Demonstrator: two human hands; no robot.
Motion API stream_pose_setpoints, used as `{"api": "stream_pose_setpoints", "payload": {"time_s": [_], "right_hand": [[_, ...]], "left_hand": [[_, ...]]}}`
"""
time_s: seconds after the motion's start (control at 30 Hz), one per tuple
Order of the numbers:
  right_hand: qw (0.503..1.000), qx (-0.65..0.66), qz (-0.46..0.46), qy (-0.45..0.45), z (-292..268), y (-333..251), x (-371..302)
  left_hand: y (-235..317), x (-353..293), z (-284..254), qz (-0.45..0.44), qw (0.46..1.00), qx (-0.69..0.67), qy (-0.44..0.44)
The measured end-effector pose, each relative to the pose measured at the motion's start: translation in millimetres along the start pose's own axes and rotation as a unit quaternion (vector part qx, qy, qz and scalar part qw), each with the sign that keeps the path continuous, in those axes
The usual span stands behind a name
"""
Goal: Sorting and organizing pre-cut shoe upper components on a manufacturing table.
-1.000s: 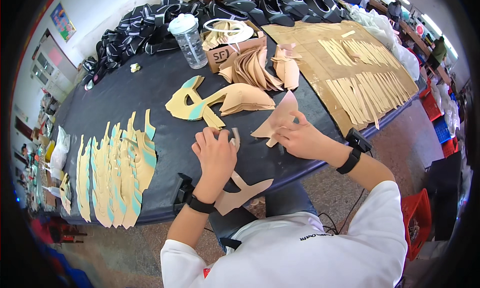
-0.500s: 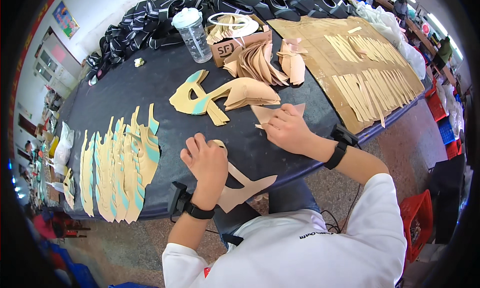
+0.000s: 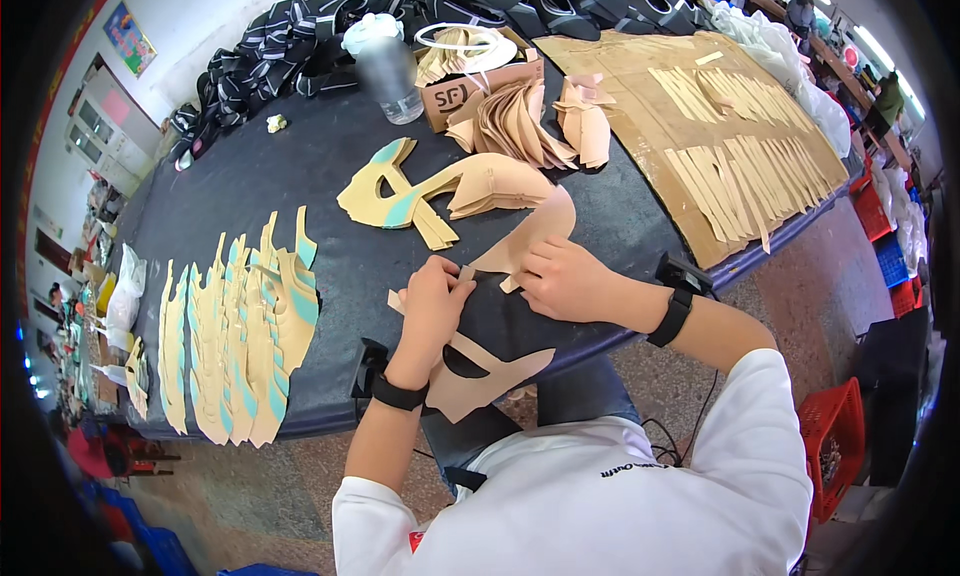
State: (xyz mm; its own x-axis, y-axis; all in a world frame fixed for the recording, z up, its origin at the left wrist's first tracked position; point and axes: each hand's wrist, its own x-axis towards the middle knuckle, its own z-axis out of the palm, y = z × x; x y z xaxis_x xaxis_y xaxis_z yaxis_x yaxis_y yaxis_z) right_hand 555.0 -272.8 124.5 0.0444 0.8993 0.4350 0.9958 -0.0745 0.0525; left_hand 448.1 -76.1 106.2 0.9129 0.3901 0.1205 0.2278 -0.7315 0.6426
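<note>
Tan leather cut piece (image 3: 520, 238) pinched between both hands at near bench (image 3: 300, 166) edge. Left hand (image 3: 432, 301) closed on lower end, right hand (image 3: 562, 276) gripping middle. Long axis angled up-right, away from body; right hand nearer far tip.

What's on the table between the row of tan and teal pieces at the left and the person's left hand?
In the head view, only bare dark tabletop lies between the tan-and-teal cut pieces and the left hand.
</note>
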Motion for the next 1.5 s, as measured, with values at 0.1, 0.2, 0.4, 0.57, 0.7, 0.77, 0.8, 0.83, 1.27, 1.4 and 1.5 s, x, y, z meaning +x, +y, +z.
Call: {"api": "stream_pose_setpoints", "payload": {"time_s": [0.1,0.2,0.4,0.57,0.7,0.77,0.8,0.83,1.27,1.4,1.5], "right_hand": [[0.998,0.039,0.019,-0.044,-3.0,-1.0,-1.3],[0.997,0.079,0.014,0.008,5.1,3.4,-9.3],[0.997,0.072,0.027,-0.022,-2.7,-1.7,-8.7],[0.997,0.073,0.033,-0.012,-2.2,-1.2,-13.7],[0.996,0.08,0.037,-0.017,-3.7,-2.7,-12.2],[0.996,0.08,0.04,-0.018,-3.6,-2.8,-13.0],[0.996,0.08,0.042,-0.018,-3.8,-2.6,-13.0],[0.996,0.08,0.043,-0.019,-4.0,-2.6,-13.4],[0.967,0.23,0.103,-0.025,-1.9,-6.5,-6.6],[0.978,0.187,0.083,-0.044,1.7,-10.2,-3.6],[0.992,0.11,0.042,-0.041,1.8,-13.8,-6.6]], "left_hand": [[-0.6,4.3,-4.3,0.002,0.994,-0.075,-0.074],[13.0,-0.8,-7.6,-0.059,0.98,-0.159,-0.107],[24.7,-7.2,0.3,-0.077,0.984,-0.097,-0.131],[43.8,-9.1,2.2,-0.079,0.989,0.018,-0.127],[34.7,-0.2,4.2,-0.099,0.98,0.017,-0.17],[34.6,1.8,4.0,-0.093,0.98,0.024,-0.175],[35.0,2.9,3.8,-0.087,0.98,0.03,-0.178],[36.7,4.1,4.0,-0.087,0.98,0.03,-0.179],[57.7,15.1,-1.2,-0.092,0.964,0.109,-0.226],[51.9,11.9,0.2,-0.053,0.969,0.159,-0.182],[51.0,-13.7,4.8,0.094,0.955,0.281,-0.014]]}}
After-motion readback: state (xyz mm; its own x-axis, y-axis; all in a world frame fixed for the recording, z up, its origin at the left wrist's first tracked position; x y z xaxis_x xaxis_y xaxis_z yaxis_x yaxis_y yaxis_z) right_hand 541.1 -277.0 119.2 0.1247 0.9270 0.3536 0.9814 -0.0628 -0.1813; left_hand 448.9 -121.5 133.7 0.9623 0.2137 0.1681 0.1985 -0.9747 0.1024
